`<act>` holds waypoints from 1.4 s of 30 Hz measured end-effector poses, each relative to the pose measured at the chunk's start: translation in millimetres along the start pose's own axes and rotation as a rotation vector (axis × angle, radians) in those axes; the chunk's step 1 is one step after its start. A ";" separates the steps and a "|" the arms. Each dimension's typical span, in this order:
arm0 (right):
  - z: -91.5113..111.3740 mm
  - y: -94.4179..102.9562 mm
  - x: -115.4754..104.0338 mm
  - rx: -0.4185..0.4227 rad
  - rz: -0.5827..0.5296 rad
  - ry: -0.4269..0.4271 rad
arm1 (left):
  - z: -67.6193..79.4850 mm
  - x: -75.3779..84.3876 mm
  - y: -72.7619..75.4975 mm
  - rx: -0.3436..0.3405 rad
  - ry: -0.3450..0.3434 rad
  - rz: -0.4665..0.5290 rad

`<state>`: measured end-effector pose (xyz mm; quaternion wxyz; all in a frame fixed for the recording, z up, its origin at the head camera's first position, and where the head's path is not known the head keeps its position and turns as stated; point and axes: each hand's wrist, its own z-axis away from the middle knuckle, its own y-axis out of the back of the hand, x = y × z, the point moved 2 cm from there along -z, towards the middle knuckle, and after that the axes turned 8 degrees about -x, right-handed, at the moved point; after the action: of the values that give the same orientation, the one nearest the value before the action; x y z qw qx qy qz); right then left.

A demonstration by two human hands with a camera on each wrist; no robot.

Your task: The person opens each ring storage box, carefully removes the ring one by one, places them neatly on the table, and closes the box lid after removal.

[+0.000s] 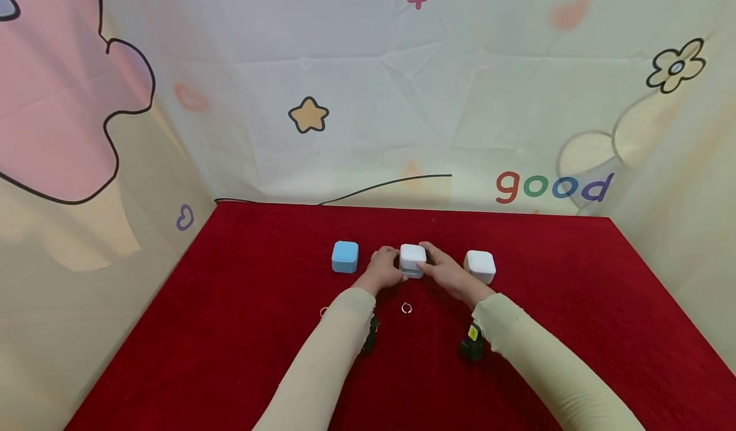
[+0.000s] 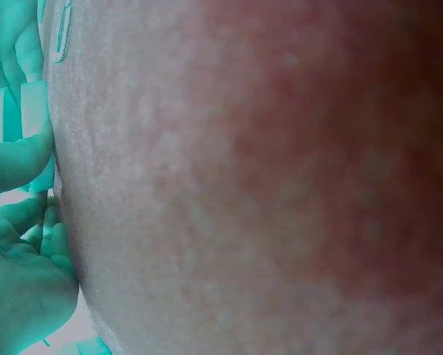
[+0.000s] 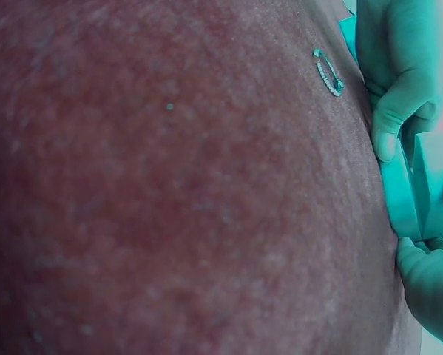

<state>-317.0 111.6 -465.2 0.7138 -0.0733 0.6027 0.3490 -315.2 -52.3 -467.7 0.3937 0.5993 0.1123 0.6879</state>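
A small white ring box [image 1: 413, 258] stands on the red cloth between both hands. My left hand [image 1: 383, 270] holds it from the left, its thumb against the lower half in the right wrist view. From the right, my right hand [image 1: 450, 273] grips the box, with the thumb on the lid's front. A wedge-shaped gap separates lid and base [image 3: 402, 194] in the right wrist view; the inside is hidden. In front of the box lies a ring [image 1: 406, 308], which shows a studded band [image 3: 328, 74] up close. A second ring [image 1: 324, 311] is partly covered by the left sleeve.
A light blue box [image 1: 345, 257] stands left of the hands. Another white box [image 1: 480, 266] is to the right, close by the right wrist. A printed curtain [image 1: 368, 150] hangs behind the table's far edge. Dark wrist cameras [image 1: 472, 345] hang below the sleeves.
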 end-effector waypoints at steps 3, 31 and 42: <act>-0.5 -0.3 0.8 0.002 0.001 -0.001 | 0.8 0.2 0.1 0.001 -0.001 0.005; 2.6 -2.7 3.1 0.028 0.093 0.019 | 2.2 1.6 0.5 0.006 -0.002 -0.014; 1.7 -3.6 0.9 0.036 0.104 0.022 | 2.8 3.0 0.1 0.011 -0.011 -0.045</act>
<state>-313.5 110.2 -466.7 0.6893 -0.0328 0.6197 0.3738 -312.6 -51.2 -464.7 0.4064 0.6025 0.1276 0.6749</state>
